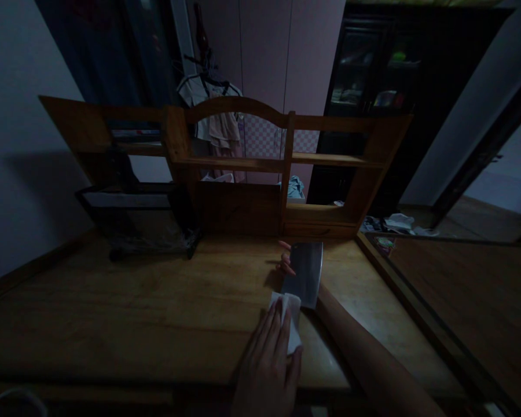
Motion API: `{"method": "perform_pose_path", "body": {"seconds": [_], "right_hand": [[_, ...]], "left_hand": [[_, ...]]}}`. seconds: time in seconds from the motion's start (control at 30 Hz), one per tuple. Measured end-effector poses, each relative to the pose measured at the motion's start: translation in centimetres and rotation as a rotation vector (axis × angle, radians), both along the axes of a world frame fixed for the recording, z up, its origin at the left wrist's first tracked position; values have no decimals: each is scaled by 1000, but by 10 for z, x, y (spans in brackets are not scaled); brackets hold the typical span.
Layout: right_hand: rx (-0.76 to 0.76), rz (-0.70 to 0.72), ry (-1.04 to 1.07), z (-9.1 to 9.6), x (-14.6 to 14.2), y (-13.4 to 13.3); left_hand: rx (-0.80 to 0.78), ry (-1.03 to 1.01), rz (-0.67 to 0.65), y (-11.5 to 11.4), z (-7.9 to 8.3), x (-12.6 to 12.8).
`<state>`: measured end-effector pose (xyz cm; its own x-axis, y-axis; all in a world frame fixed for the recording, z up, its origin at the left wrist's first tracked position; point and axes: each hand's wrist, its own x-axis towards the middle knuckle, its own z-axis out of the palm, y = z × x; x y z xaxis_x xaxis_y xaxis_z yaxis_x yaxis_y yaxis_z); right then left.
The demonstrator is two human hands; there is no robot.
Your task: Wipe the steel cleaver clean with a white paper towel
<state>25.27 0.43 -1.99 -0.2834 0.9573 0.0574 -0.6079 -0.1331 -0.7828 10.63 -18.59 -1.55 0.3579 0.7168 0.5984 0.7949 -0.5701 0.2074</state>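
Observation:
A cleaver (305, 272) with a broad grey blade is held up over the wooden desktop, its flat side facing me. My right hand (286, 263) grips it from behind; the fingertips curl round the blade's left side, while the palm is hidden. At the blade's lower left corner, my left hand (269, 347) holds a white tissue (293, 324), its fingers close together and laid over the paper. The tissue meets the bottom edge of the blade. I cannot see the cleaver's handle.
Along the back of the desktop (156, 313) stands a wooden shelf unit (234, 165). A dark-framed bin or box (143, 220) sits at the back left. To the right, beyond a raised wooden edge (399, 289), lies another brown surface (460, 289). The room is dim.

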Motion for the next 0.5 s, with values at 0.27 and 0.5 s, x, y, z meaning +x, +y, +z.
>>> {"method": "perform_pose_path", "body": {"seconds": [0.27,0.5], "right_hand": [[42,3,35,0,-1,-2],[0,-51,4,3,-3,-5]], "left_hand": [[-45,-91,-33,6,-3,-21],[-101,-139,-87,14,-1,-35]]}}
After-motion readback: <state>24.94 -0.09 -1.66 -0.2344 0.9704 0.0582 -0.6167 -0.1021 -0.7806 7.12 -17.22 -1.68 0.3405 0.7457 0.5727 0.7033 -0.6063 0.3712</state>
